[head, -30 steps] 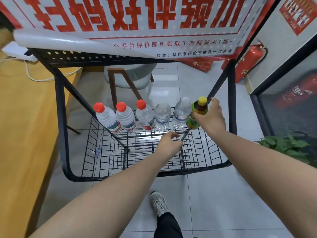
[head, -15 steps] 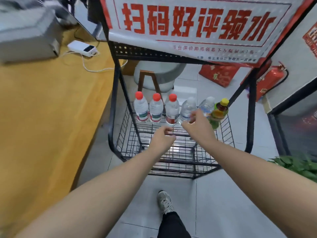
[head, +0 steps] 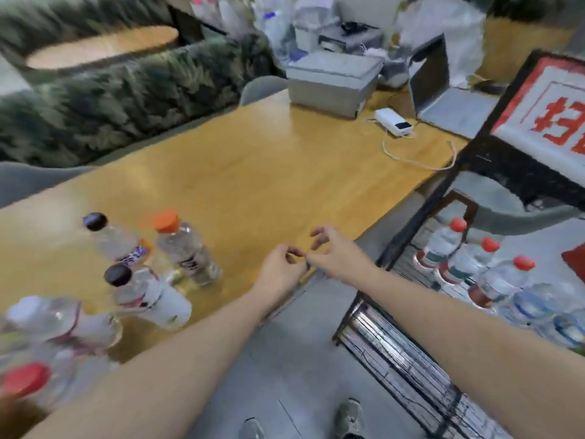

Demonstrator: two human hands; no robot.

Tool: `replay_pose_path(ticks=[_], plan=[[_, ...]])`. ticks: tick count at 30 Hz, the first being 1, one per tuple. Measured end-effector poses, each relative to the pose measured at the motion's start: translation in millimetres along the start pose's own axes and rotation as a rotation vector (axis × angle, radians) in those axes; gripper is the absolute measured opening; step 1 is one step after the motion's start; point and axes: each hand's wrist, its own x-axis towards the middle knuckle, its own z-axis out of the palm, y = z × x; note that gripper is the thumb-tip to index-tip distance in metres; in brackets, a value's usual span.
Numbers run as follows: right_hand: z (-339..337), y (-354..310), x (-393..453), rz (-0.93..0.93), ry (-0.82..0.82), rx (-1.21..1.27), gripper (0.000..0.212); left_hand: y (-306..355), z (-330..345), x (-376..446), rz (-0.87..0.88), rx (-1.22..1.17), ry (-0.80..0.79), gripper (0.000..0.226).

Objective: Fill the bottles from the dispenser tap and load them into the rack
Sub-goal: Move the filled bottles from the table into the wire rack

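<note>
Along the left, on the yellow wooden bench (head: 253,172), near its front edge: a cluster of plastic bottles. Nearest the camera, a blurred red-capped clear bottle (head: 22,378). Beyond it, a white-capped clear bottle (head: 60,315). Then a dark-capped bottle with a white label (head: 148,296), a dark-capped bottle with a purple-and-orange label (head: 120,242) and an orange-capped clear bottle (head: 185,251), packed close together. Too smeared to judge fill levels.

Just right of the cluster, over the bench edge: left grip (head: 280,270), fingers curled inward, too blurred to call pinching or empty. Right beside it, touching or nearly so: right grip (head: 335,253), fingers loosely spread, holding nothing.

Further right, on the floor: black wire rack (head: 395,248), with a row of red-capped water bottles (head: 443,248) already loaded along one side. No dispenser tap in view.

Likely trouble from here:
- Knocking the orange-capped bottle during a hurried reach leftward, then a chain topple through such tightly grouped neighbours.
- Rolling a tipped bottle off the near bench edge onto the floor.
- Grabbing an unfilled bottle by mistake, given clear plastic and hard-to-read levels.
- Catching a bottle base on the rack wires while lowering, upsetting the standing row.
</note>
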Motion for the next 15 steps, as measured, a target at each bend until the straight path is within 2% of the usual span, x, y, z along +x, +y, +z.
replay_pose_path(ticks=[3, 8, 11, 15], plan=[[37.9, -35.4, 17.0, -0.068, -0.141, -0.040, 0.075, -28.2, -45.6, -23.6, -0.104, -0.014, 0.061, 0.013], [90.5, -76.2, 42.0, -0.156, -0.316, -0.152, 0.061, -83.6, -101.6, -56.7, -0.331, 0.060, 0.118, 0.025], [114.3, -88.2, 50.7, -0.200, -0.343, -0.199, 0.072, -113.2, -120.4, -80.6, -0.469, 0.142, 0.135, 0.034], [142.5, -102.8, 61.1, -0.221, -0.380, -0.188, 0.090, -137.1, -139.2, -100.8, -0.584, 0.022, 0.341, 0.031]])
